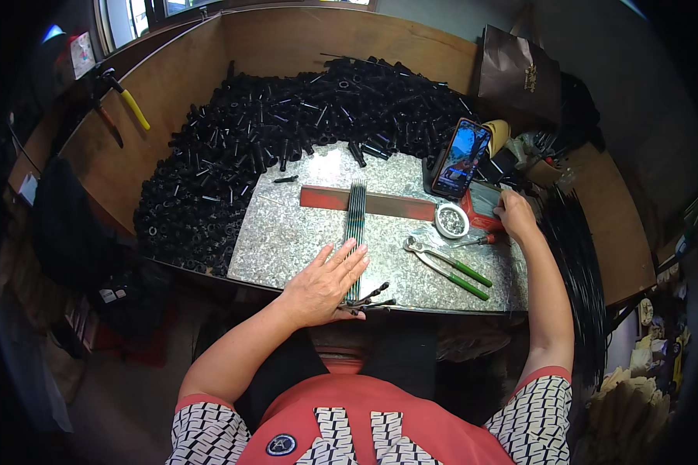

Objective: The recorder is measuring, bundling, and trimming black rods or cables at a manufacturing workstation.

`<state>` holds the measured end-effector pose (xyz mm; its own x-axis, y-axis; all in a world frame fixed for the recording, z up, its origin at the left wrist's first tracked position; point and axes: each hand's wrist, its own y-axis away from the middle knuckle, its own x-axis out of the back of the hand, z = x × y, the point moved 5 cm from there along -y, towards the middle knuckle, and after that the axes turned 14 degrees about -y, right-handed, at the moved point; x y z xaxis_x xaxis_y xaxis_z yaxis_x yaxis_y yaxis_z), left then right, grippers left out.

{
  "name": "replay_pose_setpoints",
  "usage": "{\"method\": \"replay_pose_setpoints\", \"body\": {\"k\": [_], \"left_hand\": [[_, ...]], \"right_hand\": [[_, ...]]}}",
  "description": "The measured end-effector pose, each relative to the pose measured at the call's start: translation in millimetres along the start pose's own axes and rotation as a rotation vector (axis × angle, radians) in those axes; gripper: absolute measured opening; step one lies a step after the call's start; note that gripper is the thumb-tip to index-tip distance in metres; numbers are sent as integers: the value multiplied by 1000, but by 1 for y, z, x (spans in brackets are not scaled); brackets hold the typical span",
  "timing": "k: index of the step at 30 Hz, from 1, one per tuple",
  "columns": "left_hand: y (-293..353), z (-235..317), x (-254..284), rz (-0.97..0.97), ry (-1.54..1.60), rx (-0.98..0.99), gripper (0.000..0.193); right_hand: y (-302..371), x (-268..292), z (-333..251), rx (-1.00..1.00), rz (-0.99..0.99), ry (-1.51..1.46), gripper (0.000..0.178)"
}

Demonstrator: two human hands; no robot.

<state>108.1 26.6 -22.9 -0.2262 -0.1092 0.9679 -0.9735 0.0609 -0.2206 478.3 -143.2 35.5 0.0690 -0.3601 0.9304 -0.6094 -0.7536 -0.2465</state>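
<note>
Several rods [355,218] cross the flat bar [399,205]; the left hand [323,285] rests on them, fingers extended. Right of the bar, the right hand [516,215] curls at a red box [479,220], pinch unclear. Uneven left-hand pressure could splay the rods.

lit phone [463,159], dark paper bag [518,76] and yellow-handled hammer [134,108] around a speckled tabletop [267,240].
the phone leans upright at the tabletop's far right, its screen showing a mostly blue picture; beyond it, in the far right corner, stands the bag, with small pale print on its side. the hammer hangs at the left wooden wall [167,85], beside a tool with a reddish-brown handle [105,116]. past that wall, at the far left, is a bright window [132,17]. at the near right lies a pale heap [624,407], too blurred to name.
</note>
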Motion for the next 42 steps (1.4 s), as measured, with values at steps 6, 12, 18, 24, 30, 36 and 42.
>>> {"method": "replay_pose_setpoints", "body": {"k": [6,12,18,24,30,36,42], "left_hand": [[-1,1,0,6,-55,-8,94],[-1,-2,3,-16,25,-24,96],[-3,-1,3,-3,10,-9,90],[-4,0,3,3,-4,-19,87],[-4,0,2,-1,-17,-26,84],[-3,-2,3,12,78,-2,88],[-2,-1,7,-5,94,-15,85]], "right_hand": [[4,6,-1,54,143,12,14],[1,-5,-57,329,203,-92,8],[8,-36,-151,599,133,-78,44],[4,-70,-189,638,-26,-17,42],[-7,-87,-193,609,-33,13,41],[-11,-88,-197,600,-29,-22,34],[-13,-90,-193,591,-25,-42,34]]}}
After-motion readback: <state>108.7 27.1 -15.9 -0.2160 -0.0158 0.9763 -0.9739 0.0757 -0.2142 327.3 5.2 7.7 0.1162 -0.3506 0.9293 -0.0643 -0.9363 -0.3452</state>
